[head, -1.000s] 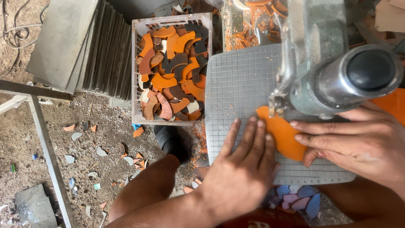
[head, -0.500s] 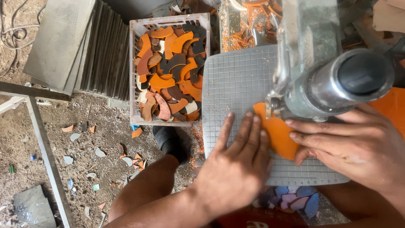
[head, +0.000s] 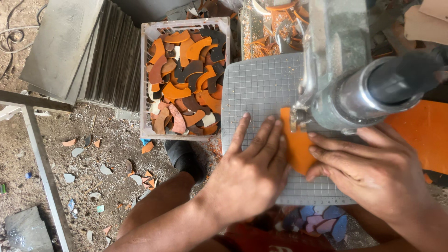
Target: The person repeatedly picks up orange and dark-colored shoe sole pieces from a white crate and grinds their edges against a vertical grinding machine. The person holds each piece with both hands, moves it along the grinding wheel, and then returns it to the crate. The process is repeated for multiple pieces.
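Note:
An orange flat sheet [head: 298,147] lies on a grey gridded machine table [head: 256,88], under a metal cutting head [head: 359,93]. My left hand [head: 254,170] presses flat on the sheet's left edge, fingers spread and pointing away from me. My right hand [head: 373,170] rests on the sheet from the right, fingers pointing left and touching the orange piece. A larger part of the orange sheet [head: 420,133] shows to the right behind the machine. The cutting point is hidden by the machine body.
A white plastic crate [head: 184,77] full of curved orange, brown and dark cut pieces stands left of the table. Stacked grey slabs [head: 88,56] lie further left. Scraps litter the dirt floor [head: 93,168]. A metal frame [head: 42,158] runs at the left. Coloured pieces [head: 317,219] sit below the table.
Both hands have shifted slightly with the orange sheet, drawing it a little nearer to me under the cutting head. Nothing was picked up or let go.

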